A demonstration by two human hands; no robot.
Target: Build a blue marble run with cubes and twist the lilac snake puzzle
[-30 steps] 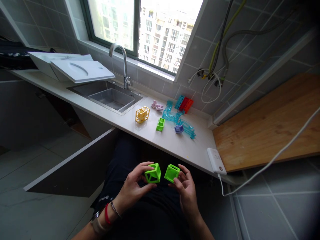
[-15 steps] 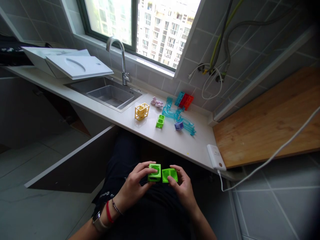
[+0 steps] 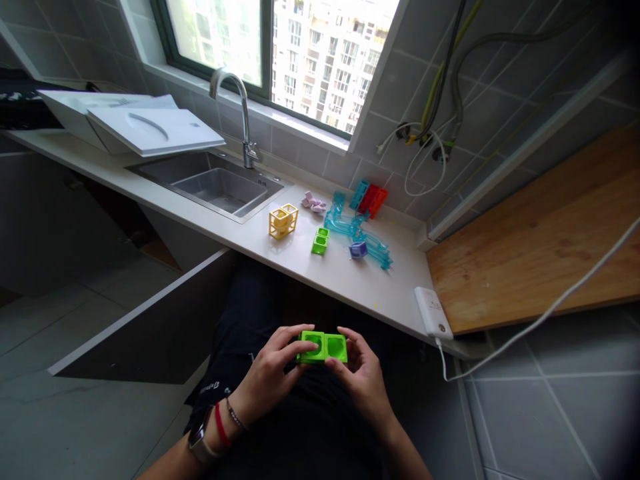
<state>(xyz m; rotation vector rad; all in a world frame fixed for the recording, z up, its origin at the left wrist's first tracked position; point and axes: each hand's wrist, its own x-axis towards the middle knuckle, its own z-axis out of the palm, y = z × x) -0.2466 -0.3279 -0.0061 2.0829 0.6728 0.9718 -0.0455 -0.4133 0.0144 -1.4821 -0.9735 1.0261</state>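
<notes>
Between the two hands, over a dark-clothed lap, two open-framed cubes are held side by side with their inner faces touching. The left green cube [image 3: 312, 347] is pinched by the fingertips of the left hand [image 3: 270, 375], and the right green cube [image 3: 336, 347] is gripped in the same way by the right hand [image 3: 361, 377]. A round opening is seen in the upward face of each cube. A watch and bracelets are worn on the left wrist.

Beyond the hands, a white surface [image 3: 345, 280] is seen, on which a yellow cube frame [image 3: 283, 221], a small green piece [image 3: 321, 241], a purple block [image 3: 358, 250] and turquoise track pieces [image 3: 345, 227] are laid. Farther to the left of the hands a sink [image 3: 215, 187] is set into the surface. To the right of the hands a white adapter [image 3: 433, 313] lies at the surface's edge, beside a wooden board [image 3: 540, 240].
</notes>
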